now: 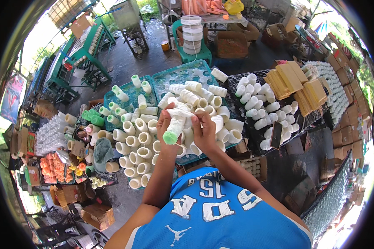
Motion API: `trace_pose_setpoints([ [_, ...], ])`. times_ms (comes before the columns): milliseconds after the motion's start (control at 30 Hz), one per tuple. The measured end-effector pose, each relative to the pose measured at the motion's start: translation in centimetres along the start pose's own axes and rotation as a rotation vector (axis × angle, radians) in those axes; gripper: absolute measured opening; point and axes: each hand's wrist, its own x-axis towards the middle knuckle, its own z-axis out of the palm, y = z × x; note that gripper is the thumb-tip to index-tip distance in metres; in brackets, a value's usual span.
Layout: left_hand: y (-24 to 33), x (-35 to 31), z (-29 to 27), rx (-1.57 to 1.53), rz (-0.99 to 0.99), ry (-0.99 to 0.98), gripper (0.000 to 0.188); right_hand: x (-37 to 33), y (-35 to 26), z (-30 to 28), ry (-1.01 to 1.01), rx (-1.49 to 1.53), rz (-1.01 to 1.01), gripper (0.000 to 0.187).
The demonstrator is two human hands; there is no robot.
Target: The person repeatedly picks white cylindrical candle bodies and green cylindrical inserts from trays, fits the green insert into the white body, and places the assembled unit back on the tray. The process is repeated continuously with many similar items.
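Above the middle of the table my left hand (165, 126) is closed round a bumpy white cylinder (177, 123) with a pale green end tilted toward me. A thin, pale flap of soft-looking material stretches from the cylinder's upper part to my right hand (204, 129), whose fingers are pinched on it. Whether this flap is part of the cylinder or a wrap cannot be made out. Below both hands lie many hollow cream tubes (143, 152), several with their round openings facing me. White cylinders with green ends (121, 95) stand and lie at the left on a teal tray (108, 98).
Right of the tubes, white cylinders (257, 92) cover a black-topped table beside stacked yellow-brown slabs (290, 78) and a dark phone-like slab (276, 135). A green chair (203, 53) bears stacked white round containers (191, 31). Orange pieces (54, 167) and cardboard boxes (98, 216) lie at lower left.
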Motion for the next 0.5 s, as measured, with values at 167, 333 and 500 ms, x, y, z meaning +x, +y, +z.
trace_pose_setpoints([
  [167,-1.6,-0.3,-1.2,-0.115,-0.191,0.115,0.051,0.6,2.5,0.0,-0.036,0.263,0.086,0.026],
  [333,-4.6,0.2,-5.2,-0.114,-0.367,-0.002,0.051,-0.5,6.8,-1.1,-0.049,0.041,0.182,0.029],
  [500,-5.7,0.4,-1.5,0.607,0.076,0.285,0.047,0.7,4.0,-4.1,-0.196,0.59,1.108,0.049],
])
